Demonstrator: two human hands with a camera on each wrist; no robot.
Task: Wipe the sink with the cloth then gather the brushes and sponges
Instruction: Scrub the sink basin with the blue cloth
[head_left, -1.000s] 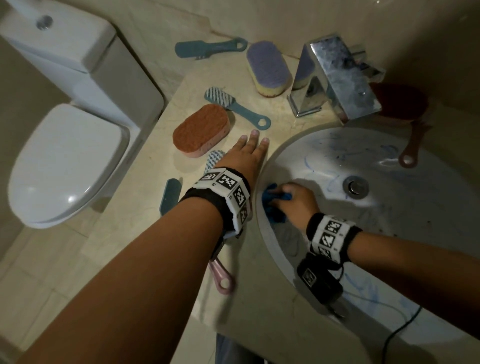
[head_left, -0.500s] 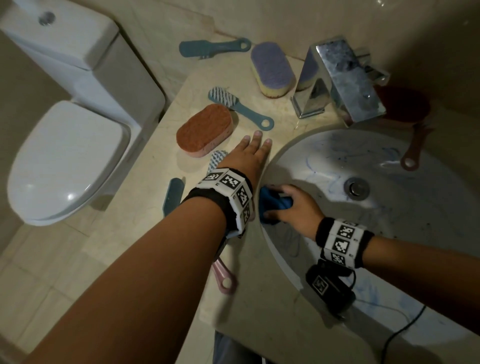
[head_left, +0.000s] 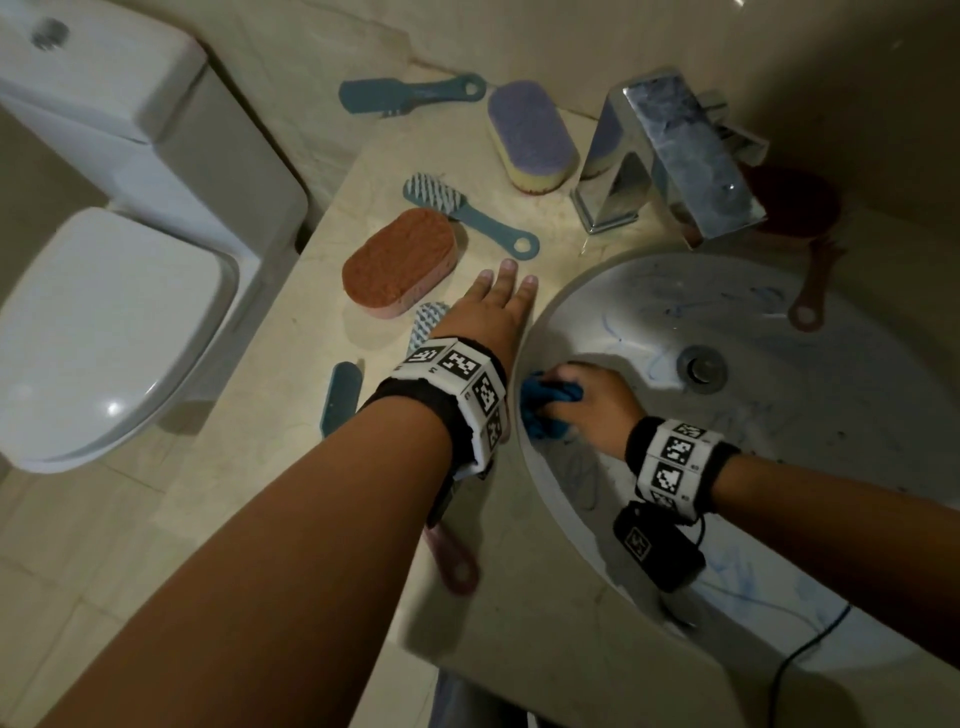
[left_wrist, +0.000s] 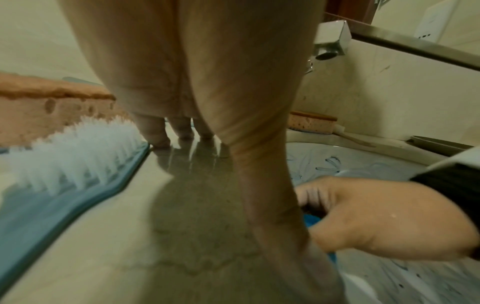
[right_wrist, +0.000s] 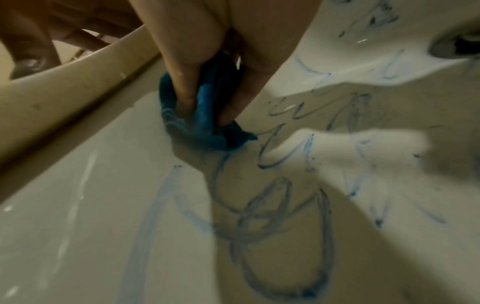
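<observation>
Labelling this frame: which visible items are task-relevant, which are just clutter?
Job: blue cloth held in right hand, sink, orange sponge, purple sponge, blue brushes, pink brush.
Lying about: toilet, tap.

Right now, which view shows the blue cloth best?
The right wrist view: the cloth fills mid-frame, bunched between the right hand's fingers against the sink. Head view shows it small; left wrist view only a sliver.

Cloth (head_left: 545, 408): blue. Sink (head_left: 857, 415): white with blue scribbles. Sponges: orange (head_left: 400, 262), purple-and-yellow (head_left: 532, 135). Brushes (head_left: 467, 215): teal. Bench (head_left: 291, 395): beige.
</observation>
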